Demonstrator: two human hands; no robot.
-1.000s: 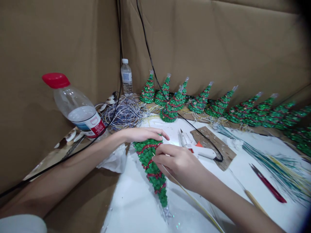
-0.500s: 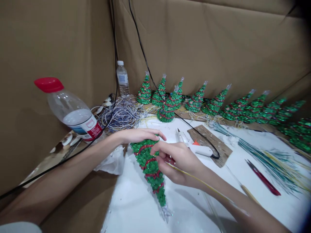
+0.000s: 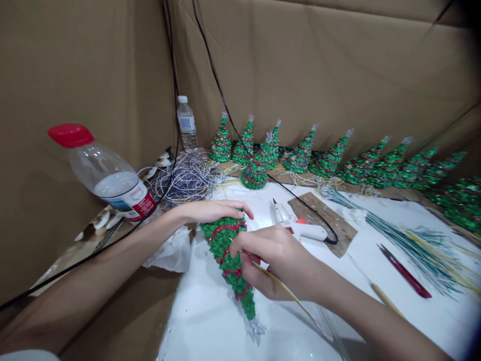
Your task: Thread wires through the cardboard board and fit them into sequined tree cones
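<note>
A green tinsel tree (image 3: 240,286) with red garland lies on the white table, its clear star tip pointing toward me. My left hand (image 3: 221,210) rests over its wide base, fingers wrapped round the edge. Thumb and fingers of my right hand (image 3: 265,255) are pinched on a thin yellow wire (image 3: 285,289) at the tree's side. The wire trails back beneath my right wrist. Its front end is hidden by my fingers and the tree's leaves.
Similar trees (image 3: 300,153) stand along the back. A glue gun (image 3: 300,228) lies on cardboard (image 3: 340,233), with red snips (image 3: 408,276), a wooden-handled tool (image 3: 385,298) and wires (image 3: 406,240) to the right. Bottles (image 3: 124,188) and tangled wire (image 3: 184,175) are at left.
My right hand has moved slightly left and turned at the tree's side. The yellow wire now hangs lower, away from my forearm. My left hand stays on the base.
</note>
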